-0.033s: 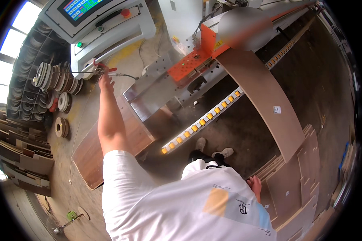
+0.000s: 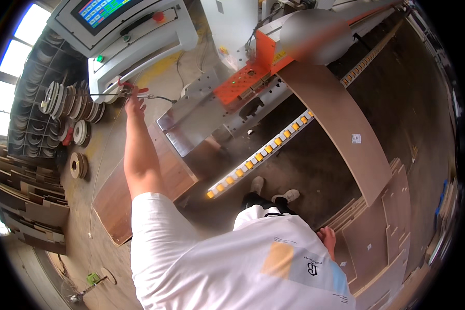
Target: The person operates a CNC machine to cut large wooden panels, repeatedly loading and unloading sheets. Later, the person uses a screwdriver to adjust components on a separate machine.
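Observation:
My left arm reaches out to the far left, and my left hand (image 2: pixel 134 103) is closed at a red-handled air gun (image 2: pixel 126 89) with metal fittings and a thin dark hose. Part of the grip is hidden behind my fingers. My right hand (image 2: pixel 327 236) hangs low at my right side, fingers curled, beside a stack of brown boards (image 2: pixel 364 240). Whatever it may hold is hidden. Ahead of me, a long brown panel (image 2: pixel 341 129) with a small white label extends from the orange-and-grey machine (image 2: pixel 250 82) towards that stack.
A control console (image 2: pixel 139 39) with a lit screen stands at the far left. A roller rail (image 2: pixel 258 156) with yellow rollers crosses in front of my feet. A wood-grain panel (image 2: pixel 144 186) lies under my left arm. Rolls of edge banding (image 2: pixel 77 133) sit at the left.

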`<state>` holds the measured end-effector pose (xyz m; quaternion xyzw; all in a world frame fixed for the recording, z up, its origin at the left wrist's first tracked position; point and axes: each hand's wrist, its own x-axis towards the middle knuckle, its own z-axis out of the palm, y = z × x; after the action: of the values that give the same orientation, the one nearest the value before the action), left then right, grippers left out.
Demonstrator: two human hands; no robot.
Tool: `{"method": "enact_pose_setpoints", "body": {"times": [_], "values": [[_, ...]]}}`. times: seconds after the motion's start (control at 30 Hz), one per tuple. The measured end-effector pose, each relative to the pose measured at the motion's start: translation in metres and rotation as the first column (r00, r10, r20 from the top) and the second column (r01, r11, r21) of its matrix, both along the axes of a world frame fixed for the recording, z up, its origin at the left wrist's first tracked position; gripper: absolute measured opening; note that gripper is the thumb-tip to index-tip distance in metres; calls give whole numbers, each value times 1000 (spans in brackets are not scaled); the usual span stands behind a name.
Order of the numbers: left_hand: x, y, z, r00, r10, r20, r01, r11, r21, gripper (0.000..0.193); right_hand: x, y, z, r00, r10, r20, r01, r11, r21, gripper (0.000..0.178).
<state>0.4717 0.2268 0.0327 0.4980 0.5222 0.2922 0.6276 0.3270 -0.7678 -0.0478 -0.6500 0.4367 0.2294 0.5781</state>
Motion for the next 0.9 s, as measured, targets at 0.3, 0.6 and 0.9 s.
{"method": "enact_pose_setpoints", "body": {"times": [0.3, 0.6, 0.9], "values": [[-5, -61, 45, 898, 338, 282, -427, 822, 377, 31, -27, 2, -2, 997, 46, 56, -42, 997, -68, 34], [19, -288, 132, 902, -387, 192, 52, 539, 841, 27, -49, -24, -76, 952, 281, 118, -254, 945, -205, 47], [108, -627, 64, -73, -257, -964, 631, -760, 155, 39, -106, -63, -68, 979, 51, 199, 1, 967, -254, 49]]}}
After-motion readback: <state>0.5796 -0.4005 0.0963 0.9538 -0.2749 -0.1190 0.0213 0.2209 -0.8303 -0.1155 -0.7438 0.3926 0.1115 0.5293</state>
